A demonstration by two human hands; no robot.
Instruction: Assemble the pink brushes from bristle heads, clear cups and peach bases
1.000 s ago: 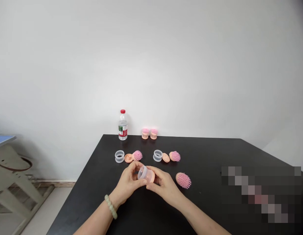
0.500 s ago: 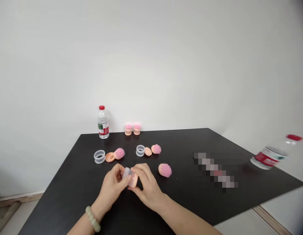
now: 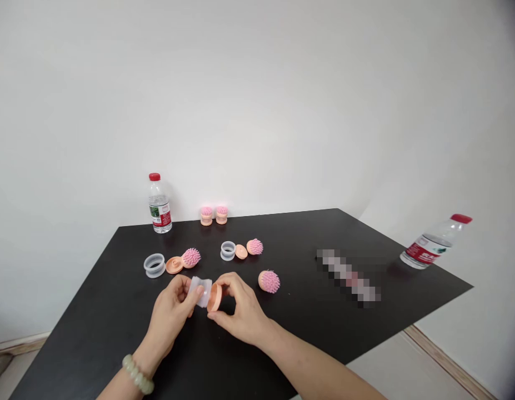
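Observation:
My left hand (image 3: 170, 309), with a beaded bracelet at its wrist, pinches a translucent silicone ring (image 3: 202, 290), flared at both ends. Between the thumb and fingers of my right hand (image 3: 239, 309) is a round peach cap (image 3: 215, 298), its hollow side turned toward the ring. The two pieces sit close side by side, tilted above the black table. A pink-bristled brush head (image 3: 269, 281) lies on the table just right of my right hand.
Beyond my hands lie two sets: a clear ring (image 3: 154, 266), peach cap (image 3: 174, 265) and brush head (image 3: 191, 258); another ring (image 3: 228, 251), cap (image 3: 241, 252) and brush head (image 3: 254, 246). Two assembled brushes (image 3: 206, 216) and water bottles (image 3: 160, 211) stand farther back and right. A pixelated strip lies right.
The peach cap has come away from the translucent ring, leaving its hollow inside showing. The whole view has shifted, so the table things appear farther left.

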